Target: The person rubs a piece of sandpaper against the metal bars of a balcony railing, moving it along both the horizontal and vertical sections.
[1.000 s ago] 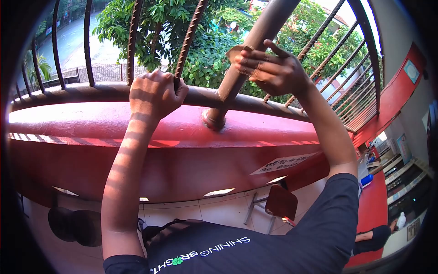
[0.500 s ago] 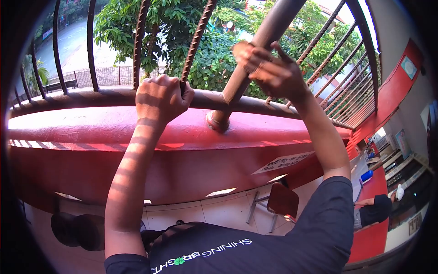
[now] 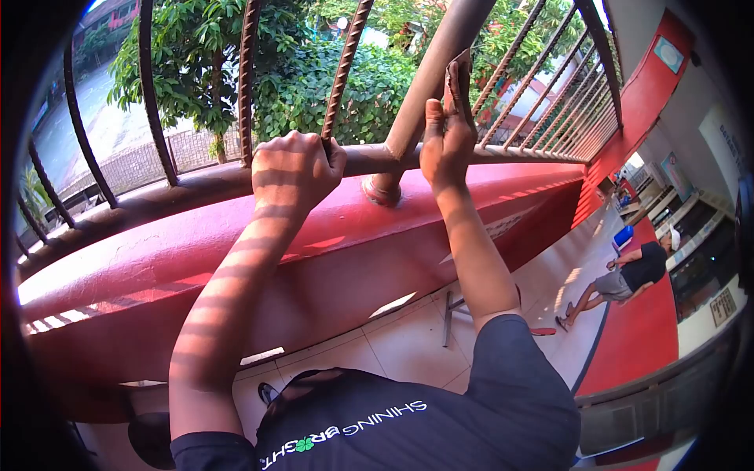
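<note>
My left hand (image 3: 294, 173) is closed around the lower brown rail (image 3: 212, 179), beside a twisted vertical rod (image 3: 343, 74). To its right, my right hand (image 3: 449, 149) is raised at the thick slanting post (image 3: 424, 86), its thumb pointing up. It holds a thin, brown, folded-looking piece (image 3: 458, 86) upright along the post's right side; whether that piece touches the post is hard to tell. The post meets the rail and ends in a round foot (image 3: 382, 190) on the red ledge (image 3: 314, 224).
Twisted rods continue along the railing on both sides, with trees (image 3: 314, 86) beyond. Below the ledge is a tiled floor (image 3: 338, 357) with a partly hidden chair leg (image 3: 448, 318). At the right, another person (image 3: 632, 271) stands near a blue object (image 3: 623, 237).
My right hand has moved from across the post to its right side and lower, now seen edge-on. My left hand keeps its hold. The view has turned, showing more of the other person.
</note>
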`<state>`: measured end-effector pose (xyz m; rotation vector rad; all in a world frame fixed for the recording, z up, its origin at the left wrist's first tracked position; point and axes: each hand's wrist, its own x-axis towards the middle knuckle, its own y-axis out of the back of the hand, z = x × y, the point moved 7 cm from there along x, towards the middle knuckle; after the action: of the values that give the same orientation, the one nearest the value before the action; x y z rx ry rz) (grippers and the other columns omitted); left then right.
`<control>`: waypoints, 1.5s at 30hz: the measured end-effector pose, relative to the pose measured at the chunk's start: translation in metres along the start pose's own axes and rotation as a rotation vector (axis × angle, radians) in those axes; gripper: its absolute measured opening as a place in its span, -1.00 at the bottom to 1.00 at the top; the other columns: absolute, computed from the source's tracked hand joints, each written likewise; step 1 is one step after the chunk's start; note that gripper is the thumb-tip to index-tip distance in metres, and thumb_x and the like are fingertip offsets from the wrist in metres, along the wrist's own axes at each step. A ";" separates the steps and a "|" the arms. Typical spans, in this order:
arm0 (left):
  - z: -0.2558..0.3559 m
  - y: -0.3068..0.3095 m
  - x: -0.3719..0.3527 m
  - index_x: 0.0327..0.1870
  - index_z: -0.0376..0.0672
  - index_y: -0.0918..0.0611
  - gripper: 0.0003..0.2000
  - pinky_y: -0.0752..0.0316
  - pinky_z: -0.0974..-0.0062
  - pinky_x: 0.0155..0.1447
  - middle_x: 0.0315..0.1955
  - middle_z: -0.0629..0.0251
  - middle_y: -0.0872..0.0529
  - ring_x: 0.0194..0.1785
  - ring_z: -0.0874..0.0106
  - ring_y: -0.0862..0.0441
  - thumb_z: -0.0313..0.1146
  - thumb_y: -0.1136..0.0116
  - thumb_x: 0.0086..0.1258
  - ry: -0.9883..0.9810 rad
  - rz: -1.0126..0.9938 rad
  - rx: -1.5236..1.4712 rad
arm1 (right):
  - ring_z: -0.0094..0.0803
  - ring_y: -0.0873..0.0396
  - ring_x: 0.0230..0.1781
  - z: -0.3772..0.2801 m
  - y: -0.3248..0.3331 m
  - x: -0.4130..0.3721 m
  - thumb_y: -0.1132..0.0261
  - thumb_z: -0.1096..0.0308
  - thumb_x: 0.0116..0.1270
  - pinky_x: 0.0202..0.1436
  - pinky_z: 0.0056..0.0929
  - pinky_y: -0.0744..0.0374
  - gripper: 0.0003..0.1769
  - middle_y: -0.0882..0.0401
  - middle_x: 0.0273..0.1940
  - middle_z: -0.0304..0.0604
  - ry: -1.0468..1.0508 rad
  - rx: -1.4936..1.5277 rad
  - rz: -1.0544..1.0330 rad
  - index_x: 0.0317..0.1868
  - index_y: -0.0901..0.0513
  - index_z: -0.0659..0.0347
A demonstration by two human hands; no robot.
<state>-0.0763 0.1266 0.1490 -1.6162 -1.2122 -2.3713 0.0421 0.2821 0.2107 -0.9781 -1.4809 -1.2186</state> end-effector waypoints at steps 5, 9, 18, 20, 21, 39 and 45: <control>-0.006 -0.002 0.004 -0.56 -0.18 -0.72 -0.56 -0.64 0.13 -0.22 -0.57 0.02 -0.71 -0.45 0.08 -0.73 -0.07 -0.03 0.43 -0.038 -0.201 -0.086 | -0.08 -0.31 0.50 -0.008 -0.002 -0.005 0.08 0.13 0.67 0.51 -0.21 -0.32 -0.46 -0.49 0.35 0.14 -0.211 0.254 0.167 0.30 -0.53 0.43; -0.006 -0.005 0.006 -0.49 -0.20 -0.76 -0.52 -0.65 0.13 -0.17 -0.54 -0.03 -0.73 -0.40 0.05 -0.76 -0.05 0.04 0.48 -0.048 -0.320 -0.109 | -0.39 -0.64 0.08 0.007 -0.005 -0.004 -0.26 0.47 0.49 0.22 -0.47 -0.57 -0.74 -0.63 0.14 -0.02 -0.426 0.283 0.344 0.11 -0.61 0.42; -0.007 -0.006 0.005 -0.44 -0.26 -0.75 -0.52 -0.66 0.15 -0.19 -0.52 0.05 -0.76 -0.38 0.10 -0.77 -0.06 0.05 0.49 -0.115 -0.347 -0.172 | -0.38 -0.52 0.29 -0.007 -0.010 -0.002 -0.28 0.61 0.38 0.39 -0.42 -0.42 -0.35 -0.50 0.34 0.00 -0.302 0.052 0.244 0.47 -0.36 0.29; -0.007 -0.009 0.003 -0.45 -0.25 -0.75 -0.52 -0.66 0.16 -0.19 -0.52 0.05 -0.76 -0.38 0.11 -0.78 -0.06 0.05 0.49 -0.129 -0.340 -0.178 | -0.36 -0.51 0.30 -0.006 -0.012 -0.003 -0.31 0.60 0.38 0.40 -0.43 -0.41 -0.33 -0.47 0.37 -0.01 -0.245 -0.134 0.205 0.48 -0.34 0.29; -0.008 -0.009 0.003 -0.45 -0.24 -0.75 -0.53 -0.66 0.16 -0.20 -0.52 0.06 -0.76 -0.37 0.11 -0.78 -0.07 0.05 0.48 -0.131 -0.327 -0.179 | -0.36 -0.51 0.30 -0.010 -0.010 -0.003 -0.31 0.60 0.38 0.40 -0.43 -0.41 -0.33 -0.47 0.37 -0.01 -0.249 -0.142 0.207 0.48 -0.34 0.29; -0.007 -0.014 -0.001 -0.37 -0.21 -0.68 -0.57 -0.59 0.13 -0.23 -0.54 0.15 -0.75 -0.44 0.18 -0.76 -0.04 0.05 0.50 -0.175 -0.280 -0.165 | -0.28 -0.54 0.32 -0.025 -0.021 -0.001 -0.39 0.57 0.29 0.37 -0.39 -0.49 -0.48 -0.58 0.28 0.05 -0.275 -0.358 0.323 0.28 -0.58 0.32; -0.008 -0.018 -0.001 -0.34 -0.23 -0.66 -0.58 -0.57 0.14 -0.28 -0.54 0.18 -0.74 -0.45 0.21 -0.76 -0.04 0.05 0.51 -0.149 -0.292 -0.193 | -0.24 -0.61 0.24 -0.028 -0.005 0.068 -0.34 0.42 0.41 0.28 -0.46 -0.53 -0.50 -0.56 0.29 0.13 -0.234 -0.357 0.324 0.32 -0.51 0.39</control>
<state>-0.0897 0.1343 0.1368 -1.8130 -1.3676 -2.6571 0.0268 0.2549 0.2777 -1.5809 -1.2338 -1.1775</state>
